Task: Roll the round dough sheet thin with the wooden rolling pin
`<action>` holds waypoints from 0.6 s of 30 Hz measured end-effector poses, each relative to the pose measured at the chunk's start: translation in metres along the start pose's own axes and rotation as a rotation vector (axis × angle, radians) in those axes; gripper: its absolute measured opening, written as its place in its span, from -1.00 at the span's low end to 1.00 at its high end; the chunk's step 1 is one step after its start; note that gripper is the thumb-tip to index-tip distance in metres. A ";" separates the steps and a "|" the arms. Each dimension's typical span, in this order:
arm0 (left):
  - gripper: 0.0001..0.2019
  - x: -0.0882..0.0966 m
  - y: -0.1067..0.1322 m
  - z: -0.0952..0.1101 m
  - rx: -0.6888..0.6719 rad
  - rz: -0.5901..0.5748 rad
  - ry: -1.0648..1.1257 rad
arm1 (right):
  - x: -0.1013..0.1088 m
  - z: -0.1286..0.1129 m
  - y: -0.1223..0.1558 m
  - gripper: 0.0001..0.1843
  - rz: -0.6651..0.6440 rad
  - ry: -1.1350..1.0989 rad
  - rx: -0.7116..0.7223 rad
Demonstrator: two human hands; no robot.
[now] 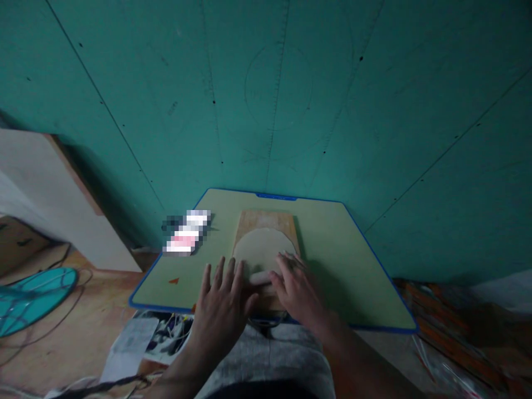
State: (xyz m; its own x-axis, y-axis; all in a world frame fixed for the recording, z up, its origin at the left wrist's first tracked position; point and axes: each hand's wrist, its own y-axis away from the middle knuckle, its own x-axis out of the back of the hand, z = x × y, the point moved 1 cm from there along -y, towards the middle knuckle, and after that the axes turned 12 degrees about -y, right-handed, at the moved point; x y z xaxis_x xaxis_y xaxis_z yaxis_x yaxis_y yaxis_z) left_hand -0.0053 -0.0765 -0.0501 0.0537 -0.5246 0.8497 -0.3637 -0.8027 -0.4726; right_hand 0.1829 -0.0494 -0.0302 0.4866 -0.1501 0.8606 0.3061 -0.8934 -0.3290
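Observation:
A pale round sheet of dough (261, 246) lies flat on a wooden board (266, 220) on a low green table with a blue rim (353, 260). My left hand (222, 302) rests at the dough's near left edge, fingers spread and flat. My right hand (297, 288) lies on the near right edge, fingers stretched forward over the dough. Between the two hands a thicker rolled or folded lip of dough (261, 277) shows. Neither hand grips anything.
A blurred white and pink object (186, 231) lies on the table's left part. A teal wall rises behind the table. A teal fan grille (29, 296) and cables lie on the floor at left, papers (137, 341) near my knee, clutter at right.

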 end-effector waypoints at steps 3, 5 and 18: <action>-0.42 -0.003 -0.011 -0.005 -0.041 -0.023 0.007 | -0.009 0.001 -0.030 -0.42 -0.059 0.055 -0.025; -0.43 -0.007 -0.019 -0.011 -0.052 -0.044 0.016 | -0.016 0.003 -0.052 -0.41 -0.100 0.056 -0.016; -0.48 -0.029 -0.034 -0.043 0.065 -0.147 0.112 | -0.029 -0.001 -0.130 -0.43 -0.264 0.015 0.025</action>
State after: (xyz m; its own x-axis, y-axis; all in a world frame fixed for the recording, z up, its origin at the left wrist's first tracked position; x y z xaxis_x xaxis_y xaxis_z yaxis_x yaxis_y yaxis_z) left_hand -0.0345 -0.0220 -0.0487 -0.0037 -0.3686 0.9296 -0.2983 -0.8869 -0.3529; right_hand 0.1281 0.0700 -0.0118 0.3749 0.0807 0.9235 0.4409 -0.8919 -0.1011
